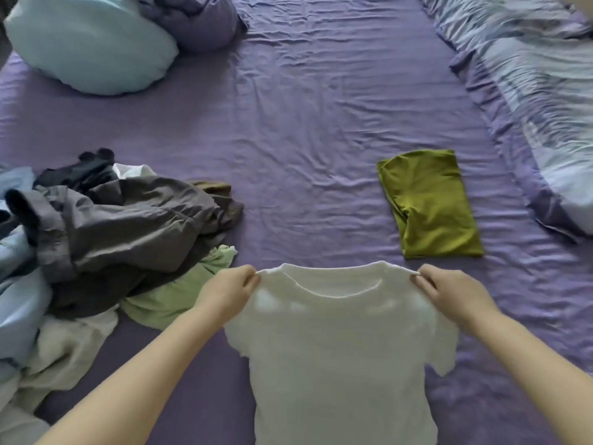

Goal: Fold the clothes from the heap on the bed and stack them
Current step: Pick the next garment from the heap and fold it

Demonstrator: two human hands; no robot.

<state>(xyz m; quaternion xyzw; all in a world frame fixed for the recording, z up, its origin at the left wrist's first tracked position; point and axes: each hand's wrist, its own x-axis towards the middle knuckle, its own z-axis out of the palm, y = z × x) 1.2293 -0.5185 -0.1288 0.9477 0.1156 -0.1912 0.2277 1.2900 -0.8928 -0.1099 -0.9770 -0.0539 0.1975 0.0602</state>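
Head view, looking down on a bed covered by a purple sheet. A white T-shirt is held up by its shoulders above the near part of the bed, neckline away from the viewer, body hanging toward the lower edge of the picture. The left hand is pinched on the left shoulder seam, fingers curled over the cloth and thumb beneath. The right hand is pinched on the right shoulder seam in the same way. Neither hand is spread.

A heap of unfolded clothes, grey, pale green, blue and cream, is seen at the left, just beside the left forearm. One folded olive garment lies at the right, apart from the shirt. A pale blue pillow is seen at the far left.

The step in hand is judged to be spreading the shirt flat. It is best laid on the bare sheet between heap and olive garment, with shoulders kept level and taut so that the sleeves fall outward and no creases are folded in.
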